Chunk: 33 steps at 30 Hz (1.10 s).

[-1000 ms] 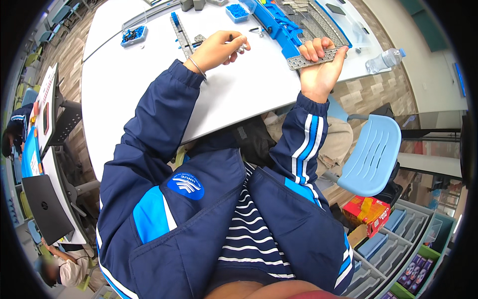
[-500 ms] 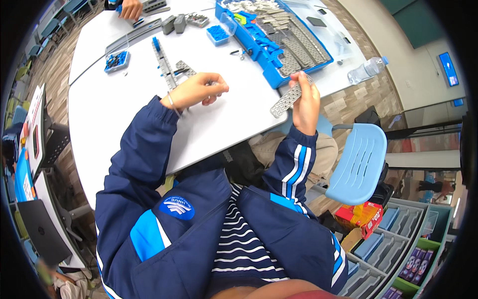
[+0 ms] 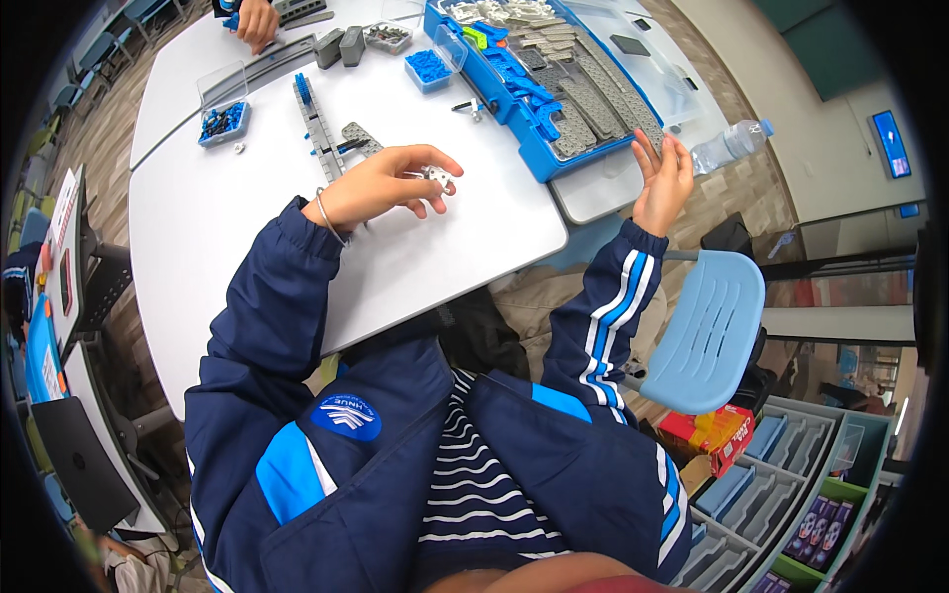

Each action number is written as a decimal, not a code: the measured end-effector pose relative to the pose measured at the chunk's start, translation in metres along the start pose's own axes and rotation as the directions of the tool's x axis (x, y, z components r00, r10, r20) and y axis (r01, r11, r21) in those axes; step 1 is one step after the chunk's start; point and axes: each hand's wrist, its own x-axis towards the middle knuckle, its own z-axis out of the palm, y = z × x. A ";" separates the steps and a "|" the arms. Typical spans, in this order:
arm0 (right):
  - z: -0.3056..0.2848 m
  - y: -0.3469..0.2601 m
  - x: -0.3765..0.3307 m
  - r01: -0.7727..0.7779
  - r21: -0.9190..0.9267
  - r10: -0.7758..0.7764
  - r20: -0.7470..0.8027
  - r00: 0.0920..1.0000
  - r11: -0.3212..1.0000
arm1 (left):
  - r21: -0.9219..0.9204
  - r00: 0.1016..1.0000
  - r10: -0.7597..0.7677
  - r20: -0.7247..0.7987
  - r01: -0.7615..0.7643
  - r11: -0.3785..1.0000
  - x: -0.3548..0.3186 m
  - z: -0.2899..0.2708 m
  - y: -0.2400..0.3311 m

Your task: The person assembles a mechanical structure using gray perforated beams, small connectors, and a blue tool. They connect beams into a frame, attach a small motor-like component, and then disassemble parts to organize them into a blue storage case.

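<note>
**Small part pinched near the tabletop's middle, right hand free in the air**

The left hand [image 3: 381, 188] rests on the white tabletop [image 3: 198, 227], its fingers [image 3: 435, 163] closed on a small grey metal piece [image 3: 436, 176] that sits just off the fingertips, near the tabletop's centre. The right hand [image 3: 664, 183] is raised beyond the tabletop edge, fingers spread and holding nothing.

Risks, as a judgement: the piece is tiny and gripped only at the tips, so a slip could send it rolling across the smooth surface or off the near edge. The raised right hand hangs close to the blue tray [image 3: 554, 99] and the clear bottle [image 3: 727, 148]; a careless sweep could knock the bottle, which lies on its side at the rim.

Containers: the blue tray holds grey perforated strips and blue parts. A small clear box [image 3: 222, 121] carries dark and blue bits; another blue box [image 3: 428, 67] holds blue pieces. A long grey beam [image 3: 318, 124] lies loose beside them. Another person's hand [image 3: 259, 18] works at the far edge.
</note>
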 end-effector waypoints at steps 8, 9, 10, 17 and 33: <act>-0.011 0.004 -0.056 -0.103 -0.155 0.115 0.071 0.991 0.982 | 0.677 0.888 0.418 -0.192 -0.189 0.712 0.009 0.005 -0.026; -0.012 0.006 -0.070 -0.148 -0.138 0.164 0.116 0.980 0.979 | 0.752 0.854 0.491 -0.170 -0.210 0.625 0.012 0.006 -0.030; -0.013 0.008 -0.084 -0.198 -0.127 0.216 0.153 0.964 0.972 | 0.819 0.830 0.538 -0.148 -0.202 0.537 0.014 0.007 -0.034; 0.019 0.033 -0.159 0.051 -0.606 0.127 0.247 0.961 0.794 | 0.747 0.816 0.496 -0.296 -0.126 0.653 0.027 0.002 -0.047; 0.088 0.019 -0.177 0.206 -0.355 0.073 0.635 0.769 0.912 | 0.246 0.893 0.313 -0.324 -0.240 0.939 0.022 0.024 -0.035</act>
